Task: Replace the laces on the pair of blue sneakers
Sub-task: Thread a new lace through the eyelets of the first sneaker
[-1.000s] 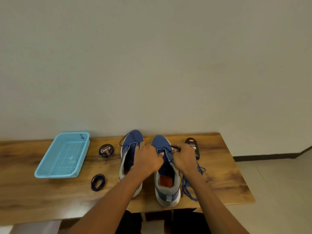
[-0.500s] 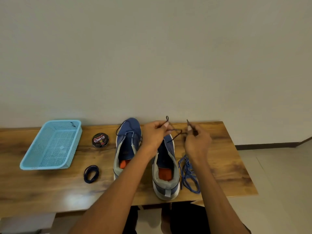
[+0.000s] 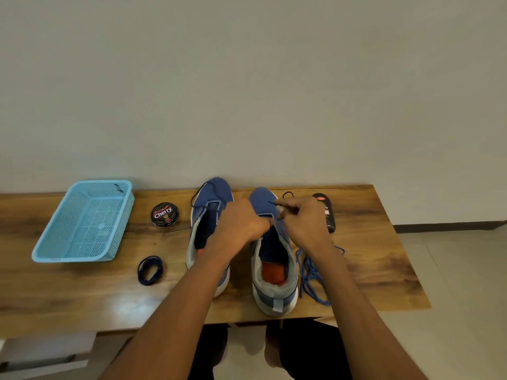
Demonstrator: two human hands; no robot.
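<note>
Two blue sneakers stand side by side on the wooden table, toes to the wall. The left sneaker point(image 3: 208, 204) has a dark lace threaded near its toe. Over the right sneaker point(image 3: 274, 259) both hands work at the eyelets. My left hand point(image 3: 241, 223) pinches the dark lace point(image 3: 287, 193) at the tongue. My right hand point(image 3: 304, 223) pinches the lace's tip above the toe. A loose blue lace point(image 3: 312, 272) lies heaped right of that shoe. A coiled dark lace point(image 3: 150, 270) lies left of the pair.
A light blue plastic basket point(image 3: 55, 242) sits at the far left. A round Cherry polish tin point(image 3: 165, 214) lies between the basket and the shoes. A black polish bottle point(image 3: 326, 212) lies behind my right hand. The table's front edge point(image 3: 82, 329) is close to me.
Both hands have dropped from holding the lace ends raised above the shoe back down onto the right sneaker's eyelets. The view has tilted a little.
</note>
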